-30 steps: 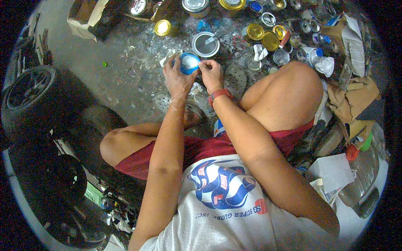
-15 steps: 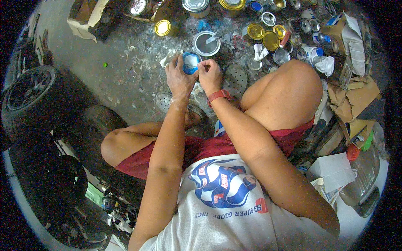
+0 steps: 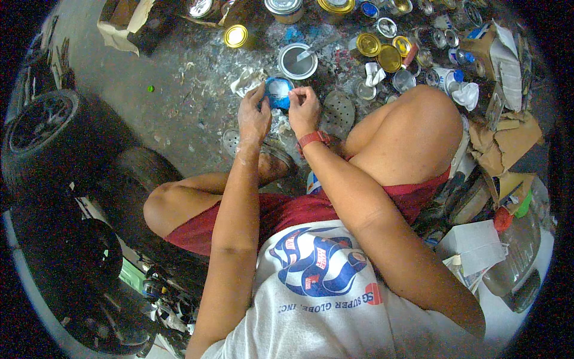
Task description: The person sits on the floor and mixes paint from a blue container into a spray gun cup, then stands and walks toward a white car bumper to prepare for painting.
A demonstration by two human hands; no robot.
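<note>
A small blue tub [image 3: 281, 106] with white material inside is between my two hands, near the floor. My left hand [image 3: 255, 116] curls its fingers against the tub's left side. At the right rim, the thumb and fingertips of my right hand [image 3: 305, 112] are pinched together; anything between them is too small to make out. A crumpled white cloth [image 3: 248, 82] lies just beyond my left fingers. Behind the tub stands an open can of grey paint [image 3: 298, 61] with a flat stirring stick [image 3: 306, 54] leaning in it.
A yellow-lidded can [image 3: 235, 36] stands farther left, and several cans and jars crowd the right, among them a gold-lidded can [image 3: 389, 58]. Torn cardboard [image 3: 508, 140] lies at right. A wheel [image 3: 43, 122] is at left. My clog [image 3: 338, 113] is beside my right hand.
My left thumb has drawn back from the tub's near side to its left, so more of the blue side shows. My right hand stays pinched at the right rim. The view has shifted slightly.
</note>
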